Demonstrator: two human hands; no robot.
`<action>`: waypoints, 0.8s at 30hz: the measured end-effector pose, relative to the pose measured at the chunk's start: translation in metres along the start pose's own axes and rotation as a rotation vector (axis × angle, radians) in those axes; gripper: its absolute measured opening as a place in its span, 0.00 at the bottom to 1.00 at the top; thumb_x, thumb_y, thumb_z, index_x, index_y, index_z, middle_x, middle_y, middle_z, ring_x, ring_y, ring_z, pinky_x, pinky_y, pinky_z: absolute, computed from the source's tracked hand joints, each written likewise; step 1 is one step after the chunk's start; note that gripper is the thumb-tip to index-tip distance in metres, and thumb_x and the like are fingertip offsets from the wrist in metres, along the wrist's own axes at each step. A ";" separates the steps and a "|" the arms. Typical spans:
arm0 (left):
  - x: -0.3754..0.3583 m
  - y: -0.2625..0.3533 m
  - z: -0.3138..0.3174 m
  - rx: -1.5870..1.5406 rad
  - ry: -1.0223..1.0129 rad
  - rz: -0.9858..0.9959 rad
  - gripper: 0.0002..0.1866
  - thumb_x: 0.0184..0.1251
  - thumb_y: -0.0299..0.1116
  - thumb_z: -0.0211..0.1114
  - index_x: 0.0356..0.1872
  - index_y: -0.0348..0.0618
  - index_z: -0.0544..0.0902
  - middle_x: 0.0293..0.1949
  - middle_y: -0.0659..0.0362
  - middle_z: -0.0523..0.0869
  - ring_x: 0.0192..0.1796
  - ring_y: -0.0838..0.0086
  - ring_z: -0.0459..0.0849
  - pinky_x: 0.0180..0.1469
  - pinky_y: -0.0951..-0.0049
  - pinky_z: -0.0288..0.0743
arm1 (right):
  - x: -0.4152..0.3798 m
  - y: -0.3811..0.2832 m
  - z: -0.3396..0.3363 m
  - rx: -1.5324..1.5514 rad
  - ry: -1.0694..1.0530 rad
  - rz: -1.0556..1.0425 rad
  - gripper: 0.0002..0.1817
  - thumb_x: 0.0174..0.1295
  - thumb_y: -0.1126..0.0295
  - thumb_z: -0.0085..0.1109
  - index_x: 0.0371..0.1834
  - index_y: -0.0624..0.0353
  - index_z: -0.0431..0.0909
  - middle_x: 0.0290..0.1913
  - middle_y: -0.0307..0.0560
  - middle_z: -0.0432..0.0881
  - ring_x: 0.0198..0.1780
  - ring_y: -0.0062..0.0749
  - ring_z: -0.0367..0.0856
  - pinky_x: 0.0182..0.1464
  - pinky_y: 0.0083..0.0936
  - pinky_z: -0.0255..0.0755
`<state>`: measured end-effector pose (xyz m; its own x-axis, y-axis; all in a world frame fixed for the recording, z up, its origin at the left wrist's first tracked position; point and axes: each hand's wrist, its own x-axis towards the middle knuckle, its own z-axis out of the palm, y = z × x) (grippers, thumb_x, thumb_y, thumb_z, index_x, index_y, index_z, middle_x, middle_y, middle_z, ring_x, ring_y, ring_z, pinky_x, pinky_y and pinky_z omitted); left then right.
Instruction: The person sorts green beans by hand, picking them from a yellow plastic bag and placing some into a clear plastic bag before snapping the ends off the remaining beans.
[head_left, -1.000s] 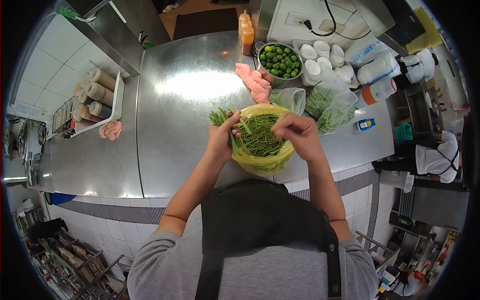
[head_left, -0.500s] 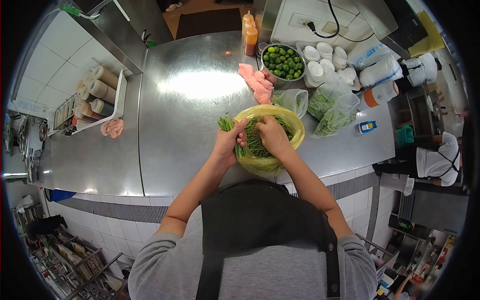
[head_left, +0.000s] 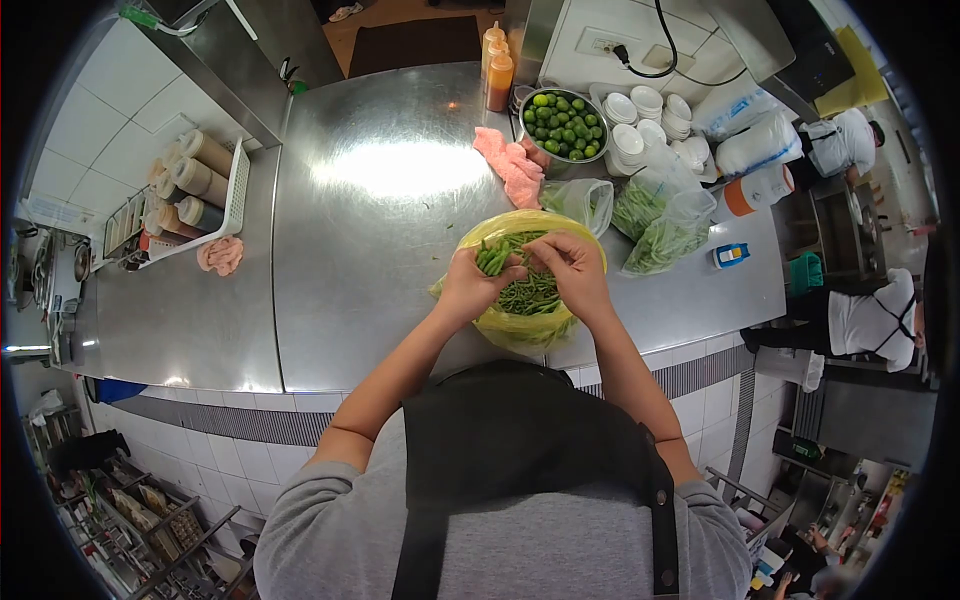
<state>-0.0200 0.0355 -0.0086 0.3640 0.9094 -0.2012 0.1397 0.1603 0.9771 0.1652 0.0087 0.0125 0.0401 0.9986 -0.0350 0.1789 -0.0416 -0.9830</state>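
Note:
My left hand [head_left: 468, 287] is wrapped around a bunch of green beans [head_left: 491, 258], whose ends poke out near the thumb. My right hand [head_left: 573, 272] is closed in a pinch close beside the bunch; whatever is between its fingertips is too small to make out. Both hands are over a round container lined with a yellow plastic bag [head_left: 520, 336]. Short pieces of green beans [head_left: 530, 297] fill the container.
Beyond the container are a pink cloth [head_left: 510, 168], a metal bowl of limes [head_left: 565, 127] and clear bags of green vegetables [head_left: 668, 228]. Sauce bottles [head_left: 498, 80] and stacked white cups [head_left: 628, 145] stand behind. Another person [head_left: 868, 320] is at the right.
My left hand has moved right with the beans, from the container's left rim to over its middle. My right hand has shifted slightly right and risen out of the cut beans.

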 end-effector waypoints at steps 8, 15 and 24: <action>-0.002 0.004 -0.003 -0.008 -0.107 -0.026 0.09 0.60 0.29 0.77 0.37 0.39 0.86 0.30 0.61 0.89 0.26 0.84 0.82 0.24 0.80 0.74 | 0.004 0.017 0.009 -0.722 0.208 -0.469 0.07 0.62 0.74 0.61 0.29 0.66 0.80 0.31 0.54 0.77 0.36 0.51 0.79 0.43 0.42 0.74; -0.009 0.007 -0.011 -0.624 -0.216 -0.133 0.09 0.68 0.30 0.71 0.44 0.42 0.80 0.39 0.55 0.90 0.25 0.85 0.78 0.30 0.84 0.77 | -0.008 0.028 -0.008 -0.620 -0.098 0.161 0.15 0.67 0.63 0.62 0.30 0.66 0.81 0.27 0.48 0.79 0.29 0.35 0.77 0.38 0.34 0.73; 0.003 -0.001 -0.018 -1.202 -0.094 -0.241 0.09 0.74 0.29 0.65 0.50 0.45 0.75 0.54 0.46 0.85 0.27 0.88 0.75 0.29 0.85 0.77 | -0.022 0.001 0.027 0.133 -0.201 0.001 0.10 0.69 0.69 0.63 0.44 0.66 0.80 0.42 0.43 0.80 0.39 0.25 0.79 0.44 0.26 0.74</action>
<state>-0.0351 0.0449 -0.0095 0.5182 0.7842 -0.3412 -0.7065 0.6174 0.3459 0.1374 -0.0125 0.0078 -0.1582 0.9857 -0.0577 0.0473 -0.0508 -0.9976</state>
